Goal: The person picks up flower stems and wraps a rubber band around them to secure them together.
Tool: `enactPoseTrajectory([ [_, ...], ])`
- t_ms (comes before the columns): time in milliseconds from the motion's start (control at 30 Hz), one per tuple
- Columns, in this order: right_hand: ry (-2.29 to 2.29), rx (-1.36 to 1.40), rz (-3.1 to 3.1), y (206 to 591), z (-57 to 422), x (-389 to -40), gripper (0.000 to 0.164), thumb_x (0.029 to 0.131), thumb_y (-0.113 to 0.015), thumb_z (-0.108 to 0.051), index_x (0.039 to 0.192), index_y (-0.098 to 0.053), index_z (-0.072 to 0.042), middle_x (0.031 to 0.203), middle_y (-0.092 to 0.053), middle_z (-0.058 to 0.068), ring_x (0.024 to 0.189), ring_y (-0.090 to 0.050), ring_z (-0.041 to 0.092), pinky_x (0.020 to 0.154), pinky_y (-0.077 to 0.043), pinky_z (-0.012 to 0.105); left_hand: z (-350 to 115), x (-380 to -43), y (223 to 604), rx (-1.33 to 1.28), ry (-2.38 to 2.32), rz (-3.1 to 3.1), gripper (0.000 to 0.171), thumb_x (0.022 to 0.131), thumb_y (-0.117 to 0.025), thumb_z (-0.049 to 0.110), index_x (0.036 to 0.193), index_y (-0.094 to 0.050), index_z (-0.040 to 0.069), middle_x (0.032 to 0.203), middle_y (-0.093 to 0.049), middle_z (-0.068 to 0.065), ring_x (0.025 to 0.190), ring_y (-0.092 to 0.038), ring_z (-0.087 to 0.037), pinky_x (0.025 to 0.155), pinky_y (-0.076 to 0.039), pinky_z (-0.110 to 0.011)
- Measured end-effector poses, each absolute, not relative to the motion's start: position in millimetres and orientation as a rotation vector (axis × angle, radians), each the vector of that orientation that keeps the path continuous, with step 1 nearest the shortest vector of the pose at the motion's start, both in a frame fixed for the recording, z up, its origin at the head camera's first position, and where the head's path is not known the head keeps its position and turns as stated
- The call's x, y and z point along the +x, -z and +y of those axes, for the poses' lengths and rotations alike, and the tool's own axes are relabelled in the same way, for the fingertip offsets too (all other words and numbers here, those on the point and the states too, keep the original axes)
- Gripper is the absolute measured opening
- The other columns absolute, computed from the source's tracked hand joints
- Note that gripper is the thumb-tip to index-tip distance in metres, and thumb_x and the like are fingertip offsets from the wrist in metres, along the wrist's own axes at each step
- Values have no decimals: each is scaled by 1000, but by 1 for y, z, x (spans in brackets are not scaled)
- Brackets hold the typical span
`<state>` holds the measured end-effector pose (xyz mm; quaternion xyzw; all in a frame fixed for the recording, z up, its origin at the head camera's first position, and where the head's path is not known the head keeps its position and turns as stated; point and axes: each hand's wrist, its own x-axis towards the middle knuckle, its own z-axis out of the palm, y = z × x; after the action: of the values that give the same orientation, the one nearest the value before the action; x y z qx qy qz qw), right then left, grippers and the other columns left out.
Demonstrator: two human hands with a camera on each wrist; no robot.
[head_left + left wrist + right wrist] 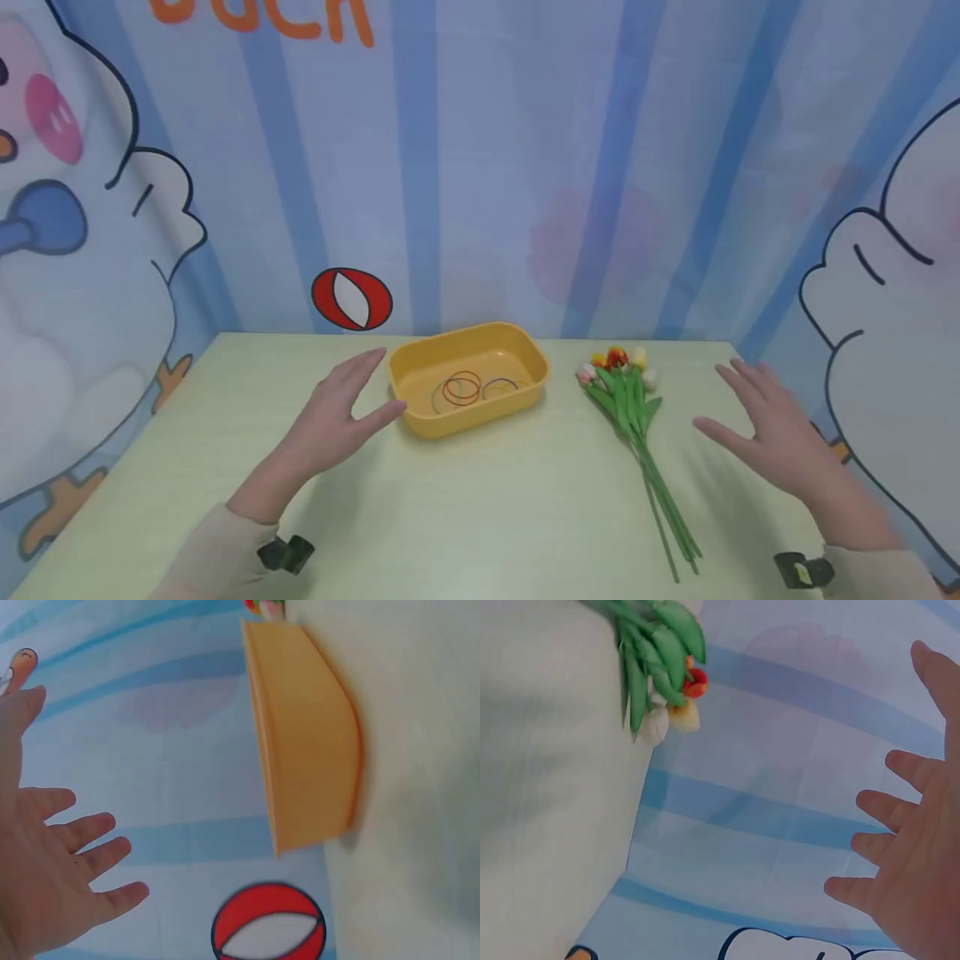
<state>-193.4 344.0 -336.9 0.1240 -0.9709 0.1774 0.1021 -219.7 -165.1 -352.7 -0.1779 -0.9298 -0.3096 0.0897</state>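
Yellow plastic, smooth and rounded at the corners, forms the one shallow rectangular tray (420,360) set at the back middle of the pale green surface (480,500), with several thin rubber bands (461,388) lying loose inside. One bunch of tulips (626,392) with long green stems is laid to its right. The left hand (337,412) is held flat with spread fingers just beside the tray, and the right hand (768,421) is likewise spread near the tulips, nothing being grasped.

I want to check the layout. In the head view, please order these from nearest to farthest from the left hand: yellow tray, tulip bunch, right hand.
1. yellow tray, just right of the left hand.
2. tulip bunch, beyond the tray.
3. right hand, far right.
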Motion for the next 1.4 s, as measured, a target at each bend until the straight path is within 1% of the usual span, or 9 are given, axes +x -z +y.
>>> enactPoseTrajectory([
  [167, -611, 346, -2859, 339, 330, -197, 83, 94, -58, -46, 152, -20, -2, 155, -11, 31, 143, 5, 49, 98, -12, 76, -133, -225, 346, -596, 1103, -2722, 79, 91, -58, 53, 152, -28, 14, 155, -31, -9, 141, -27, -33, 109, -26, -61],
  [300, -720, 323, -2831, 343, 317, -201, 84, 94, -59, -46, 152, -19, -1, 156, -9, 28, 144, 5, 45, 100, -15, 74, -107, -232, 346, -649, 1268, -2685, 76, 91, -60, 51, 151, -31, 14, 153, -35, -7, 138, -34, -30, 108, -30, -58],
  [433, -763, 308, -2825, 348, 307, -206, 84, 93, -59, -47, 151, -20, 0, 156, -12, 27, 143, -4, 48, 101, -18, 72, -81, -239, 351, -689, 1404, -2646, 72, 91, -61, 48, 149, -34, 15, 149, -41, -5, 135, -40, -27, 108, -33, -53],
  [567, -793, 290, -2834, 352, 302, -208, 84, 93, -58, -47, 151, -21, 1, 153, -18, 29, 139, -14, 50, 102, -20, 70, -55, -245, 360, -746, 1560, -2587, 68, 93, -61, 41, 149, -35, 14, 142, -49, -7, 130, -45, -28, 105, -38, -48],
  [800, -857, 248, -2846, 367, 298, -211, 83, 93, -58, -48, 149, -24, 3, 150, -24, 31, 137, -20, 51, 103, -24, 67, -4, -252, 375, -833, 1833, -2562, 66, 96, -56, 43, 149, -35, 11, 139, -52, -9, 123, -51, -25, 100, -43, -44],
  [933, -887, 232, -2855, 381, 295, -214, 84, 93, -58, -49, 148, -25, 5, 149, -27, 32, 135, -24, 51, 103, -26, 66, 17, -253, 387, -822, 1903, -2575, 65, 95, -58, 43, 148, -37, 13, 137, -54, -8, 121, -54, -22, 99, -45, -43],
  [1133, -927, 177, -2875, 399, 295, -214, 84, 93, -59, -48, 147, -26, 7, 143, -35, 33, 126, -39, 49, 97, -37, 62, 41, -254, 405, -772, 2017, -2574, 63, 95, -58, 42, 147, -39, 12, 136, -55, -9, 119, -55, -24, 95, -47, -43],
  [1233, -966, 138, -2893, 406, 296, -213, 82, 92, -61, -45, 147, -27, 7, 143, -36, 32, 125, -42, 49, 95, -40, 60, 52, -254, 411, -727, 2078, -2567, 63, 95, -58, 40, 147, -39, 10, 136, -54, -10, 118, -55, -25, 93, -48, -43],
  [1400, -1014, 67, -2954, 416, 298, -213, 83, 92, -62, -44, 147, -25, 6, 142, -37, 32, 124, -43, 49, 93, -43, 58, 74, -256, 422, -633, 2123, -2585, 67, 94, -60, 43, 147, -38, 8, 133, -56, -10, 116, -56, -26, 92, -49, -44],
])
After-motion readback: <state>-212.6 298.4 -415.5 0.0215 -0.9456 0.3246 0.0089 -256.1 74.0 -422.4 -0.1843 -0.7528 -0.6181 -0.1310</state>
